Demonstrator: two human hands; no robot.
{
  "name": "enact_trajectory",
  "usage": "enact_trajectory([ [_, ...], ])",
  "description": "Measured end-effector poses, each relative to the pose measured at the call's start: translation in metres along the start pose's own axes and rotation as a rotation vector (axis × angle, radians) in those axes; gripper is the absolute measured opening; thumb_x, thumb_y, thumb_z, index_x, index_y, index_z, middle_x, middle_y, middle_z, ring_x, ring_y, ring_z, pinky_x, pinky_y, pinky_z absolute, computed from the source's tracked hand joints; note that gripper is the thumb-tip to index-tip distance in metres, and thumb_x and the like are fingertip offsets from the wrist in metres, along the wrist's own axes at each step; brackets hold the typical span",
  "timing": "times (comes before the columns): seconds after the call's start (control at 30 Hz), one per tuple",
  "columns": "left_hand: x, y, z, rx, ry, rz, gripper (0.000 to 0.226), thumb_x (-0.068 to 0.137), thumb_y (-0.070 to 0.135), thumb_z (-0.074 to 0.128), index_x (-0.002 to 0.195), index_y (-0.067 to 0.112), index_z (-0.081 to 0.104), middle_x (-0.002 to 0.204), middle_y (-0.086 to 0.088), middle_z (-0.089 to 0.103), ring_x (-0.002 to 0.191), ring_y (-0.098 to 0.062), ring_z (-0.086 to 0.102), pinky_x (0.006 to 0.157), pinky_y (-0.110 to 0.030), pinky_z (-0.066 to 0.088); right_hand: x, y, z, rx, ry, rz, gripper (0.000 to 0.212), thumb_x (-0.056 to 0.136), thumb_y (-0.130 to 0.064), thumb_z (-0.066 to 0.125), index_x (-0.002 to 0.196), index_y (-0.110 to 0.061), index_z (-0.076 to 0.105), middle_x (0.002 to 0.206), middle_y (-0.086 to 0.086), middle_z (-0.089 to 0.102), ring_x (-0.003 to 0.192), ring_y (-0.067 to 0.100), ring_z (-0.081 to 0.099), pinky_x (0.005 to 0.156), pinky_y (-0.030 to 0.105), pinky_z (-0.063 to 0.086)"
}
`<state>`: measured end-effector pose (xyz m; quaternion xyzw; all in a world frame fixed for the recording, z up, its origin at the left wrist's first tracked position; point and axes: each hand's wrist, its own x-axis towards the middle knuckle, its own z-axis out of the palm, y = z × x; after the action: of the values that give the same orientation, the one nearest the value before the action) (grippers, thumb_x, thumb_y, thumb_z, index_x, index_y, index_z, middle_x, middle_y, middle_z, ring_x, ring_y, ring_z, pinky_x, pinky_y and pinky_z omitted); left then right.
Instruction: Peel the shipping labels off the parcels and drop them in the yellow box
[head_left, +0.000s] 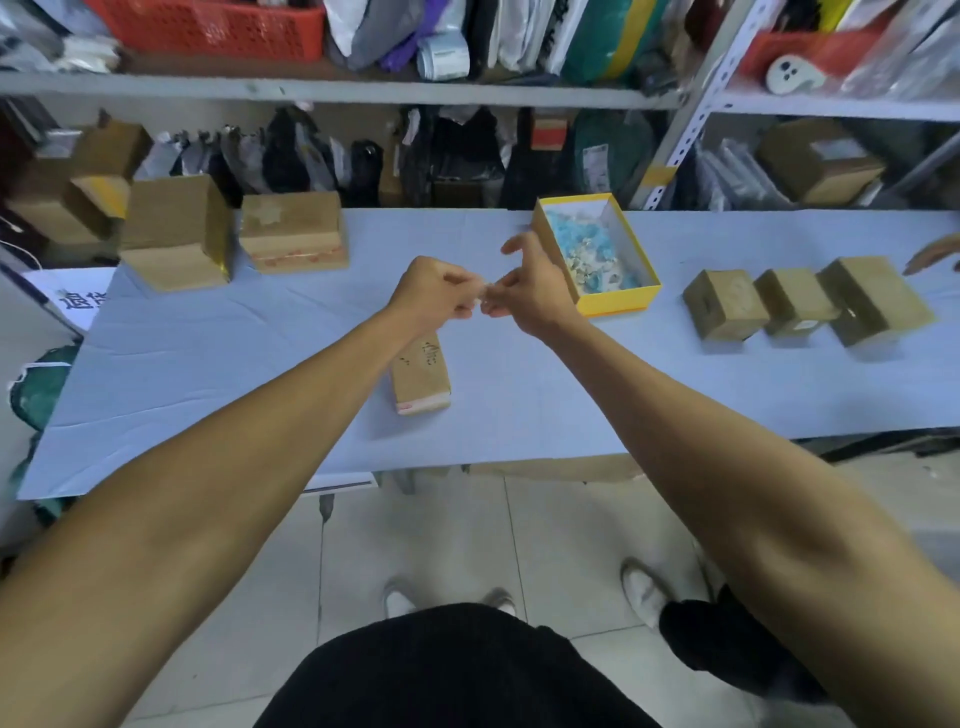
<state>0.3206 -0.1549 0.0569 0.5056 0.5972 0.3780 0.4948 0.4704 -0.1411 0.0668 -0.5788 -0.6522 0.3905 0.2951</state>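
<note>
My left hand (435, 293) and my right hand (524, 288) meet above the middle of the blue table, fingertips pinched together on a small pale scrap of label (484, 297) between them. Below my left wrist lies a small brown parcel (421, 375) with pen marks on top and a red-edged strip at its near end. The yellow box (618, 305) stands just right of my right hand, open, holding a heap of crumpled blue and white labels.
Three brown parcels (724, 304) sit in a row at the right of the table (208, 374). Two larger cartons (176, 228) stand at the back left. Shelves packed with bags and red baskets (218, 26) rise behind. A second person's feet are on the tiled floor.
</note>
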Motion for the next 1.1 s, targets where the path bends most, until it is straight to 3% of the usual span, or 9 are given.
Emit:
enact_trajectory([
  [0.13, 0.001, 0.011, 0.021, -0.083, 0.021, -0.024, 0.009, 0.084, 0.013, 0.074, 0.088, 0.005, 0.073, 0.075, -0.009, 0.067, 0.065, -0.016, 0.059, 0.065, -0.027, 0.054, -0.007, 0.010, -0.022, -0.144, 0.027, -0.171, 0.015, 0.090, -0.016, 0.067, 0.101, -0.006, 0.065, 0.086, 0.010, 0.071, 0.062, 0.014, 0.070, 0.060, 0.024, 0.058],
  [0.3, 0.002, 0.019, 0.034, -0.320, -0.135, -0.182, 0.010, 0.092, 0.000, 0.060, 0.083, 0.000, 0.064, 0.071, -0.011, 0.066, 0.064, -0.017, 0.055, 0.055, -0.021, 0.047, -0.020, 0.032, -0.037, -0.113, -0.025, -0.219, 0.030, 0.086, -0.021, 0.072, 0.114, -0.012, 0.070, 0.096, 0.001, 0.068, 0.064, -0.001, 0.064, 0.066, 0.018, 0.050],
  [0.43, 0.002, 0.016, 0.050, -0.217, -0.061, -0.212, 0.015, 0.093, 0.008, 0.063, 0.078, 0.005, 0.065, 0.075, -0.008, 0.060, 0.064, -0.015, 0.050, 0.063, -0.024, 0.047, -0.017, 0.036, -0.048, -0.051, 0.012, -0.143, 0.021, 0.083, -0.017, 0.074, 0.102, -0.009, 0.067, 0.075, 0.002, 0.070, 0.055, 0.007, 0.065, 0.058, 0.021, 0.052],
  [0.5, 0.002, 0.020, 0.058, -0.084, -0.013, -0.211, 0.013, 0.095, 0.016, 0.060, 0.088, 0.007, 0.067, 0.078, -0.003, 0.059, 0.071, -0.014, 0.052, 0.073, -0.027, 0.051, -0.014, 0.037, -0.054, -0.113, 0.053, -0.116, 0.016, 0.082, -0.018, 0.074, 0.087, -0.007, 0.063, 0.067, 0.001, 0.068, 0.051, 0.007, 0.063, 0.052, 0.023, 0.051],
  [0.6, 0.002, 0.029, 0.064, -0.106, -0.097, -0.287, 0.025, 0.098, 0.031, 0.056, 0.094, 0.009, 0.066, 0.088, -0.005, 0.067, 0.082, -0.016, 0.061, 0.088, -0.033, 0.053, -0.012, 0.041, -0.059, -0.227, 0.108, -0.163, 0.016, 0.085, -0.019, 0.070, 0.076, -0.006, 0.065, 0.063, -0.001, 0.063, 0.054, 0.010, 0.062, 0.058, 0.029, 0.049],
  [0.8, 0.011, 0.035, 0.071, -0.254, 0.036, -0.341, 0.009, 0.088, 0.006, 0.068, 0.080, 0.005, 0.068, 0.067, -0.002, 0.065, 0.065, -0.012, 0.061, 0.068, -0.027, 0.056, -0.016, 0.039, -0.062, -0.239, 0.039, -0.264, 0.022, 0.082, -0.019, 0.074, 0.103, -0.010, 0.073, 0.091, -0.004, 0.063, 0.074, 0.007, 0.061, 0.068, 0.019, 0.047],
  [0.87, 0.010, 0.034, 0.072, -0.224, 0.016, -0.349, 0.005, 0.087, 0.002, 0.065, 0.089, 0.003, 0.069, 0.073, -0.004, 0.065, 0.065, -0.011, 0.061, 0.068, -0.026, 0.054, -0.014, 0.040, -0.068, -0.238, 0.008, -0.213, 0.019, 0.080, -0.021, 0.077, 0.092, -0.007, 0.072, 0.079, -0.002, 0.068, 0.066, 0.006, 0.062, 0.061, 0.017, 0.046],
  [0.97, 0.005, 0.035, 0.075, -0.150, -0.060, -0.284, 0.011, 0.092, 0.011, 0.063, 0.096, 0.003, 0.069, 0.090, -0.007, 0.067, 0.081, -0.013, 0.061, 0.081, -0.029, 0.052, -0.009, 0.041, -0.080, -0.119, -0.011, -0.083, 0.018, 0.081, -0.019, 0.078, 0.084, -0.004, 0.069, 0.066, 0.000, 0.069, 0.054, 0.003, 0.065, 0.049, 0.012, 0.045],
  [1.1, 0.006, 0.039, 0.069, -0.086, -0.118, -0.279, 0.017, 0.091, 0.024, 0.068, 0.097, 0.009, 0.069, 0.112, -0.006, 0.066, 0.102, -0.016, 0.058, 0.093, -0.035, 0.049, -0.008, 0.041, -0.083, 0.029, 0.011, -0.073, 0.019, 0.082, -0.013, 0.077, 0.085, -0.002, 0.062, 0.070, 0.012, 0.071, 0.058, 0.016, 0.070, 0.056, 0.023, 0.057],
])
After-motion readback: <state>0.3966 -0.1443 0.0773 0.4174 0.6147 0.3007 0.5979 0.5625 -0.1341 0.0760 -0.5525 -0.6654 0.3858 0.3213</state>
